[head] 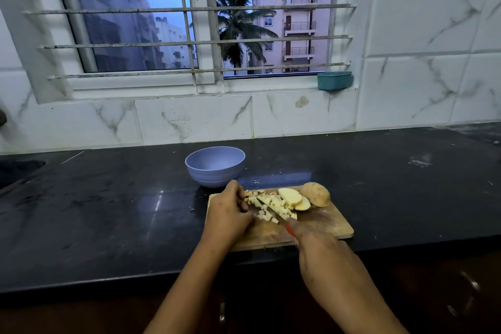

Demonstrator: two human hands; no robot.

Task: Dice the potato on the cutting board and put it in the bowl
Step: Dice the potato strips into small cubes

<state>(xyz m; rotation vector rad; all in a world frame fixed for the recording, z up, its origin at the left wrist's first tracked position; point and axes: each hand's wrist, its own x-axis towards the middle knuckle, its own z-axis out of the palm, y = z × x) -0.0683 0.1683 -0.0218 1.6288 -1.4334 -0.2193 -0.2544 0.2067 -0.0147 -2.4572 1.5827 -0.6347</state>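
One board (325, 225) near one bowl (215, 168) bears heaped dice (279, 205), two slices (290, 196) and one potato end (317, 194); left hand (230, 211) curls onto the dice, right hand (317, 247) grasps one knife (271, 210).

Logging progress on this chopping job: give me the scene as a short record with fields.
board: wooden cutting board on black counter
diced: diced potato piled mid-board
uncut: two slices and a skin-on potato piece, far right of board
bowl: behind board, no potato visible inside
right hand: grips knife, blade in the pile
left hand: against the pile's left side
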